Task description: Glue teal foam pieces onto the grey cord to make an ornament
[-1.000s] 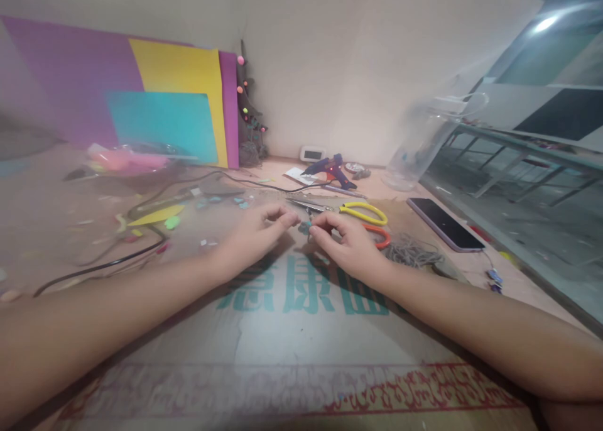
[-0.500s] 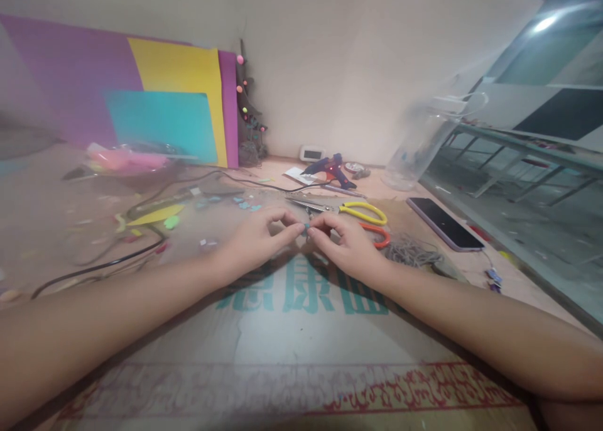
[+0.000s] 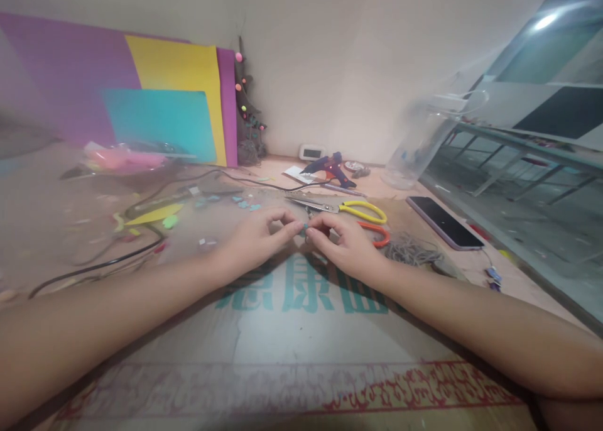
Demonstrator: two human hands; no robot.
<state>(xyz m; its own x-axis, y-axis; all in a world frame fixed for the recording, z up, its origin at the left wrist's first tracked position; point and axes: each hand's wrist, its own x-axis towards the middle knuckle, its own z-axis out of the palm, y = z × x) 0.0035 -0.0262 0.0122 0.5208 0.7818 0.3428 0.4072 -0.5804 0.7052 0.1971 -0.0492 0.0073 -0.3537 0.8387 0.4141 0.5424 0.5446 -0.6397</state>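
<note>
My left hand [image 3: 264, 237] and my right hand [image 3: 346, 245] meet fingertip to fingertip above the printed board. Pinched between them is a small teal piece [image 3: 305, 229], mostly covered by the fingers; its exact shape is too small to make out. Right behind the fingers lie scissors [image 3: 325, 206] with one yellow and one orange handle, their blades pointing left. A tangle of grey cord [image 3: 411, 250] rests beside my right wrist. Small teal cutouts [image 3: 245, 203] are scattered beyond my left hand.
A glue gun [image 3: 330, 169] lies at the back by a small white digital device [image 3: 311, 152]. A phone [image 3: 444, 222] is at the right edge. A black cable [image 3: 188, 180] crosses the left side. Coloured sheets [image 3: 162, 120] lean on the wall near a clear plastic jug [image 3: 412, 142].
Both hands stay almost in place, still pinching the small teal piece. The fingertips shift only slightly, and the whole view moves a little.
</note>
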